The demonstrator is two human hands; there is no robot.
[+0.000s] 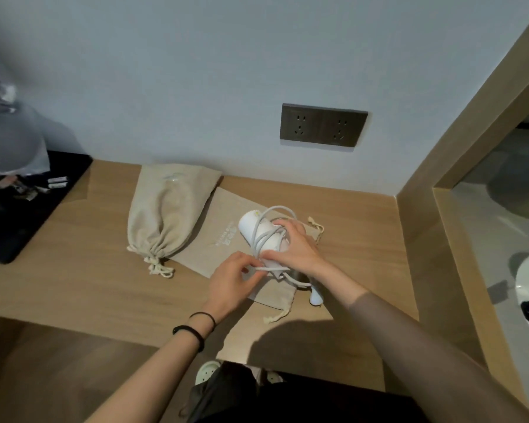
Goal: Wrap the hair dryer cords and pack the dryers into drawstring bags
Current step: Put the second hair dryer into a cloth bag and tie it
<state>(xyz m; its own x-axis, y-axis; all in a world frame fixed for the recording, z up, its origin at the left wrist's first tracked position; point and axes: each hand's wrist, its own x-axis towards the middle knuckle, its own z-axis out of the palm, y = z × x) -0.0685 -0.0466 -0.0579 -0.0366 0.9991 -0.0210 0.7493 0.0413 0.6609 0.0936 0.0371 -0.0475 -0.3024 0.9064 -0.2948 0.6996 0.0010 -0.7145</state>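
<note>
1. The left hand (230, 277) has its fingertips pressed together on a strand of the white cord (266, 236), pinching it just below the dryer body, with the strand running to the right from the pinch.
2. The right hand (297, 247) lies over the near right side of the white hair dryer (257, 228), fingers curled around the barrel and over several turns of cord, holding them against it.
3. The dryer's barrel points up and left, away from the person; its long axis runs diagonally from there down toward the handle end (315, 297), which sticks out below the right wrist.
4. The cord loops run along this axis, so the pinched strand probably needs to travel over the far end of the barrel; the left hand is the nearer one for that.
5. The dryer rests on a flat, empty drawstring bag (220, 236) spread on the wooden counter (74, 288).
6. To the left, partly overlapping that bag, lies a filled drawstring bag (165, 215), its mouth cinched shut.
7. I judge that one dryer is packed and this one is mid-wrap.
</note>
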